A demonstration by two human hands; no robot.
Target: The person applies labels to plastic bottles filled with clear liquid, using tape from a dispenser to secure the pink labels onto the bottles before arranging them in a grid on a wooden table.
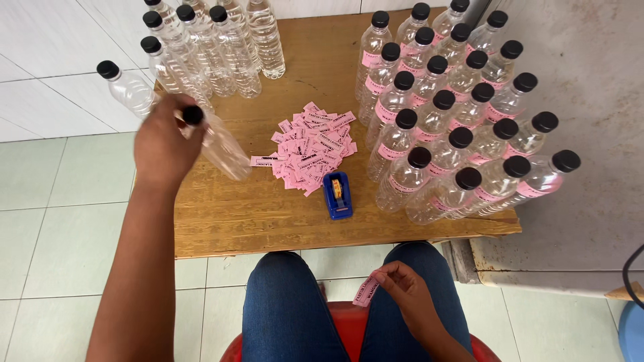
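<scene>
We see a blue tape holder [337, 195] on the wooden bench [228, 214], just beside a pile of pink labels [312, 145]. Many labelled bottles [448, 107] stand on its right side. Plain bottles [215, 40] stand at the back left.

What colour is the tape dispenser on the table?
Blue; the tape dispenser shows best in the head view, beside the pink labels.

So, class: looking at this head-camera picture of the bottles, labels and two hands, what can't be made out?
- Left hand: its fingers are turned away, so the grip on the tilted bottle is hidden.
- Pink label in the right hand: print too small.
- Back bottles: cut off by the top edge.
- Red seat: mostly hidden by the legs.
</scene>
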